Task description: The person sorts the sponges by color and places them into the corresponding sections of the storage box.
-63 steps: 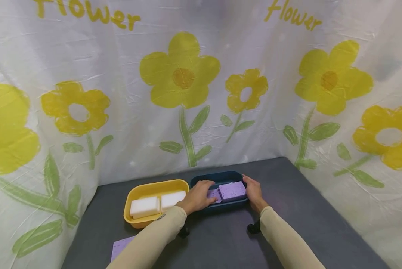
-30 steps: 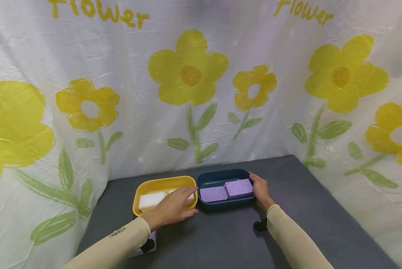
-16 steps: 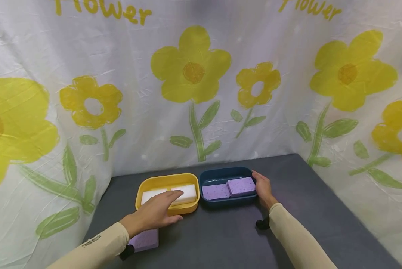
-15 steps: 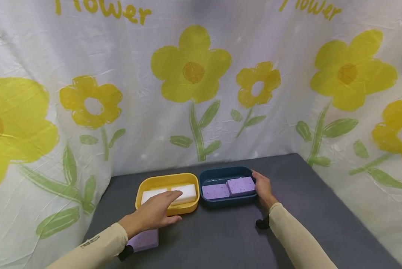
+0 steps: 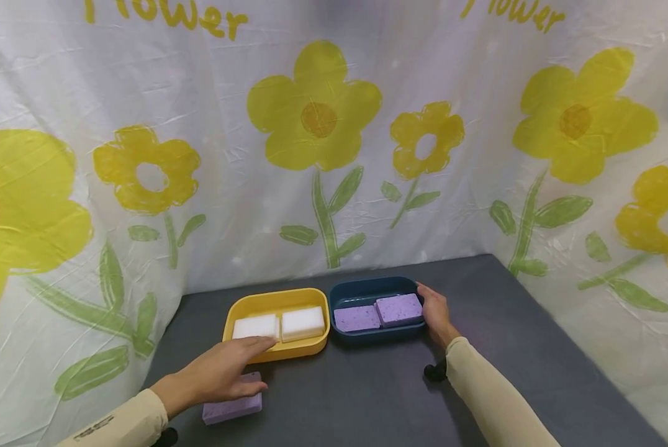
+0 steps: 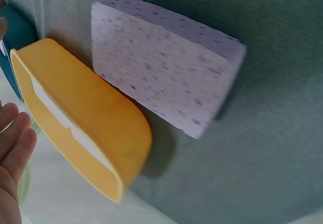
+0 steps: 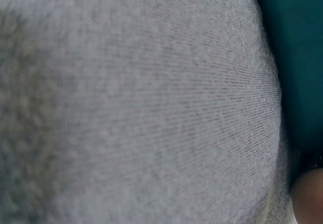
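Note:
My left hand (image 5: 213,372), fingers stretched out and holding nothing, hovers above a loose speckled purple sponge (image 5: 233,408) and partly covers it in the head view. The left wrist view shows that sponge (image 6: 156,65) lying flat beside the yellow container (image 6: 96,93). At the right end of the dark blue container (image 5: 362,337), my right hand (image 5: 437,313) grips the rim; its far fingers are partly hidden. Two purple sponges (image 5: 399,309) lie side by side inside. In the yellow container (image 5: 295,352) are two white sponges (image 5: 303,324).
Both containers stand end to end on a dark grey tabletop (image 5: 356,397), near its back edge. A white curtain (image 5: 222,248) printed with yellow flowers rises behind and along both sides.
My left hand has left the purple sponges in the blue container, passed over the yellow one, and come left and nearer to the loose sponge. My right hand stays at the blue container's end.

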`<action>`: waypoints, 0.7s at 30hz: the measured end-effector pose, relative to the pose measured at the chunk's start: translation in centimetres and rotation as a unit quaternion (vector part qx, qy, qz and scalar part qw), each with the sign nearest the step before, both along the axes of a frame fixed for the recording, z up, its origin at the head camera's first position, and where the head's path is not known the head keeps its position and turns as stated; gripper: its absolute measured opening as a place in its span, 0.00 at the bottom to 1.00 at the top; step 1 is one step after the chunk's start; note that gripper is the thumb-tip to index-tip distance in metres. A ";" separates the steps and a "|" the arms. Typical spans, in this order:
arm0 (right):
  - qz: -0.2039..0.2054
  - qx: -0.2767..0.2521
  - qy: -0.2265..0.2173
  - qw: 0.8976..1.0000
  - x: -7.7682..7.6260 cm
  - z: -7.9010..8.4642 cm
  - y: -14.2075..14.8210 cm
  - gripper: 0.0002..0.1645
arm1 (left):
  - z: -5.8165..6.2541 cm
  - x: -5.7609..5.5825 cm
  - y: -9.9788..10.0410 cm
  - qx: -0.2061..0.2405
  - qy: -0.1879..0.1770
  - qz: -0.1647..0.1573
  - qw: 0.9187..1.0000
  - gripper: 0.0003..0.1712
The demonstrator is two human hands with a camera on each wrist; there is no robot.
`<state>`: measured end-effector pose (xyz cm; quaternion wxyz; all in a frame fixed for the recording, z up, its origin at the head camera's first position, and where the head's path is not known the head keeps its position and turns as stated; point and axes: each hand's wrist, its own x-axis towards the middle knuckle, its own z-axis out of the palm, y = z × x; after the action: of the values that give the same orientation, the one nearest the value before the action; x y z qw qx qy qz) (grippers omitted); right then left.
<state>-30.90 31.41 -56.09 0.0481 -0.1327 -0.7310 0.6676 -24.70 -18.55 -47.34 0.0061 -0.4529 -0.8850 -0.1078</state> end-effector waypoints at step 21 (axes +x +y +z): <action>0.005 -0.004 0.000 1.000 0.1 0.2 -0.1 0.34 | -3.5 0.7 -3.0 -0.038 -0.020 -0.014 0.999 0.44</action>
<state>-30.83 31.29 -55.88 0.0447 -0.1291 -0.7293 0.6704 -23.97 -21.55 -50.82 -0.0302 -0.4629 -0.8819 -0.0836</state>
